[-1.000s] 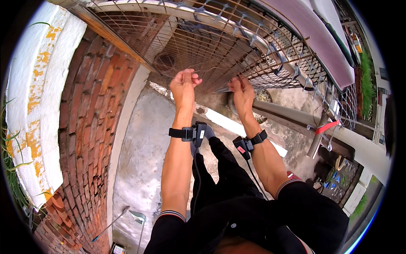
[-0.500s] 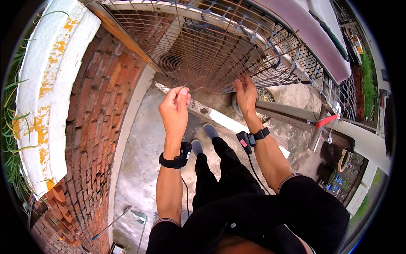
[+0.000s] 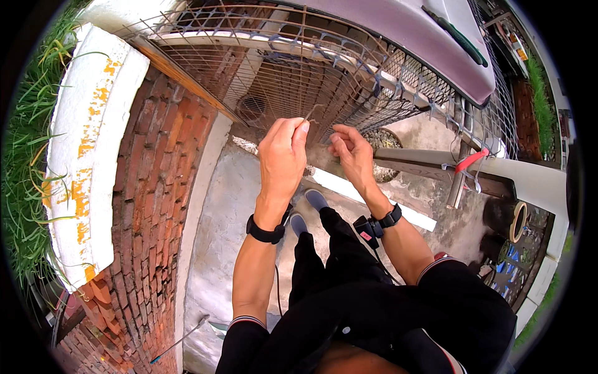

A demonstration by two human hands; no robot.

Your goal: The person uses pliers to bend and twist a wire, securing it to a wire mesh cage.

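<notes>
My left hand (image 3: 283, 165) is closed in a pinch on a short piece of thin wire (image 3: 311, 113), whose bent end sticks up past the fingertips. Just to the right, my right hand (image 3: 355, 161) has loosely curled fingers, a little apart, with nothing visible between them. Both hands are in front of a wire mesh panel (image 3: 299, 71) with rusty rods and a dark plastic net (image 3: 398, 71) along its frame. Each wrist wears a black strap with a small device and a cable.
A brick wall (image 3: 152, 181) with a white, yellow-flaked ledge (image 3: 87, 162) runs along the left. A green-handled tool (image 3: 458, 37) lies on a pale purple board (image 3: 430, 31). At right, a grey pipe (image 3: 523, 171) carries a red tie (image 3: 471, 160). A white strip (image 3: 374, 199) crosses the floor.
My left hand has moved right and slightly down in the view, closer to my right hand. My right hand has drawn back from the mesh, its fingers loosened. The view has shifted a little.
</notes>
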